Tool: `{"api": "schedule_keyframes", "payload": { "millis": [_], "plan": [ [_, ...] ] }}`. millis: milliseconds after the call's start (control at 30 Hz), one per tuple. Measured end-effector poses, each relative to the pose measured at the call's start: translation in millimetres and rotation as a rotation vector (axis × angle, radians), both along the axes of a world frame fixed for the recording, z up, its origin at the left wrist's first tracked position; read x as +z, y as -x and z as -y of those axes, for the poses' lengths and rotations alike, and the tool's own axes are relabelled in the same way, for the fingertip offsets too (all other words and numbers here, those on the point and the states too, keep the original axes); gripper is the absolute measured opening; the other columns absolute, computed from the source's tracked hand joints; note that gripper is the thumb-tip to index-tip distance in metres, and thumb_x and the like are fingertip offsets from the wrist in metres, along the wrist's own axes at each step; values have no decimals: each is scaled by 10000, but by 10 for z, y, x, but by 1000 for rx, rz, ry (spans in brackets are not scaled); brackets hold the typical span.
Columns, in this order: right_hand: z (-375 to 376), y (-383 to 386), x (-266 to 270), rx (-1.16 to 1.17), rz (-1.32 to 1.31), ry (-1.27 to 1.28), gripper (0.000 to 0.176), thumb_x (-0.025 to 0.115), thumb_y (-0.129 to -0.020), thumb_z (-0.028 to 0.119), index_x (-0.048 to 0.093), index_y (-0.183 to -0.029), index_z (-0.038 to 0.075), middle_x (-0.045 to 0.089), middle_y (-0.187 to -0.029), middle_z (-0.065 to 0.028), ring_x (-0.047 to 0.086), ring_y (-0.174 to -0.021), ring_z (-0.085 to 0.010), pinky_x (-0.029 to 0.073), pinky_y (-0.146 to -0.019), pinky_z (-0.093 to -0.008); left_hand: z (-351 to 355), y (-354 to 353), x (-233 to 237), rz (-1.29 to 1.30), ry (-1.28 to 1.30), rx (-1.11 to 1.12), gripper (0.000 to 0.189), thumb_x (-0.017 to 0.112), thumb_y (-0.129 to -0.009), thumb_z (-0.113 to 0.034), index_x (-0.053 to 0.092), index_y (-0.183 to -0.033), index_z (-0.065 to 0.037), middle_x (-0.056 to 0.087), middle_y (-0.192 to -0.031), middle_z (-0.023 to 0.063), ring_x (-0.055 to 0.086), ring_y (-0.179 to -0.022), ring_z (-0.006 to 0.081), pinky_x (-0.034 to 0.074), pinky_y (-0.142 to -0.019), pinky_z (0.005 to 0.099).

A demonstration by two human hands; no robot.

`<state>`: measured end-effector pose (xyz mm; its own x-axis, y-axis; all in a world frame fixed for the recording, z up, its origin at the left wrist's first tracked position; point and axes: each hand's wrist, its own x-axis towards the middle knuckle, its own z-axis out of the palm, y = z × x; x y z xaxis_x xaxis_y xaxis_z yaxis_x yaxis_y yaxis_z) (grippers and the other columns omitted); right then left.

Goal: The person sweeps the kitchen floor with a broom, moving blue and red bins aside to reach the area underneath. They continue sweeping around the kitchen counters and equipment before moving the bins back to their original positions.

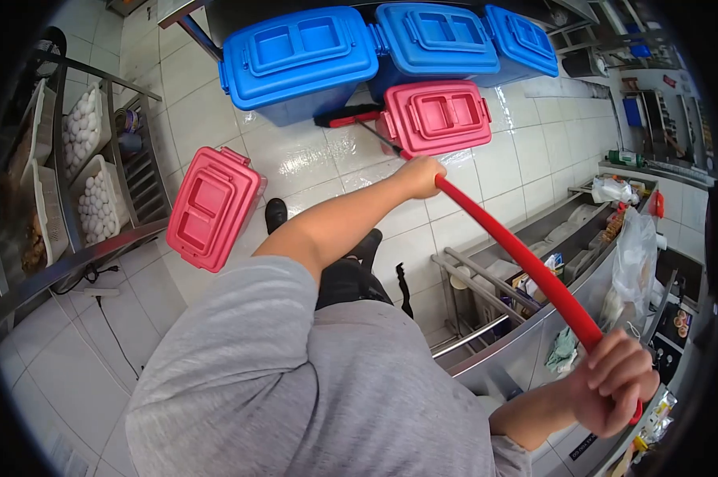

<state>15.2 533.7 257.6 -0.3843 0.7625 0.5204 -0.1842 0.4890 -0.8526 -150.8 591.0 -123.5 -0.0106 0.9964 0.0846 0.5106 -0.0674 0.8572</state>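
Observation:
A long red handle [510, 245] runs from the upper middle to the lower right. My left hand [422, 177] is wrapped round its farther part, and my right hand [615, 381] grips its near end at the lower right. The broom head [347, 118], black with a red edge, rests on the wet tiled floor between a blue bin [299, 56] and a red-lidded bin [438, 118]. Part of the broom's shaft is hidden behind my left hand.
Two more blue bins [437, 40] [522, 40] stand along the back. Another red bin [213, 208] is left of my feet. Crates of eggs [99, 199] sit on a metal rack at the left. A steel counter [526, 318] with bags stands at the right.

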Motion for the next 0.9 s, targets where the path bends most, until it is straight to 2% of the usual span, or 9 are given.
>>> {"api": "schedule_keyframes", "payload": {
  "millis": [133,200,267,400,500,600,667,800,900],
  "plan": [
    [118,-173,367,138,-37,108,283,494,-828,135,354,-582,130,379,-519,5,365,-421,-83,317,-465,-228,549,-165,152,71,100,-98,127,608,-651,-138,544,-578,-56,568,-624,176,578,-653,375,459,-603,449],
    [79,-113,386,114,90,57,289,542,-871,153,365,-644,124,411,-548,12,412,-426,-99,413,-453,-261,667,-206,231,104,231,-218,100,605,-641,-126,552,-581,-65,568,-618,174,581,-647,365,454,-600,447],
    [131,-98,228,16,-149,73,286,466,-845,128,351,-583,127,371,-526,-2,364,-424,-88,320,-466,-233,548,-171,168,110,211,-195,79,605,-627,-117,560,-586,-67,571,-623,173,586,-646,357,452,-597,441],
    [310,215,-344,-193,-93,-57,319,419,-894,141,336,-587,124,332,-557,-10,315,-433,-101,299,-470,-248,46,154,-275,-5,-47,-4,98,605,-592,-108,528,-557,-59,548,-594,165,568,-609,371,446,-548,445],
    [309,110,-102,-313,-116,-23,337,430,-905,144,326,-586,120,321,-561,-7,307,-447,-99,284,-469,-255,167,-66,-280,0,13,-121,96,604,-587,-114,530,-558,-60,547,-593,168,566,-612,372,448,-554,443],
    [306,69,85,-283,-114,-32,286,496,-906,197,373,-661,115,371,-562,2,396,-443,-112,398,-448,-260,362,-106,64,29,131,-327,90,588,-623,-123,549,-573,-59,556,-605,176,562,-609,369,446,-566,442],
    [298,79,17,-370,-135,-25,349,440,-910,141,320,-582,116,317,-563,-5,308,-457,-95,284,-475,-257,246,-104,-57,19,129,-303,93,592,-639,-136,572,-593,-58,568,-618,176,565,-611,365,449,-567,435],
    [172,252,-54,-656,-134,-52,367,425,-930,139,304,-584,127,304,-567,3,281,-459,-84,280,-485,-240,137,-58,-54,6,127,-239,94,603,-643,-158,602,-612,-69,587,-632,158,582,-626,352,458,-575,424],
    [307,41,141,-424,-141,-79,381,423,-942,171,300,-584,131,305,-569,8,289,-464,-82,284,-482,-230,267,-174,8,27,59,-276,99,600,-640,-161,591,-600,-71,585,-627,156,584,-630,350,459,-583,425]
  ]
}}
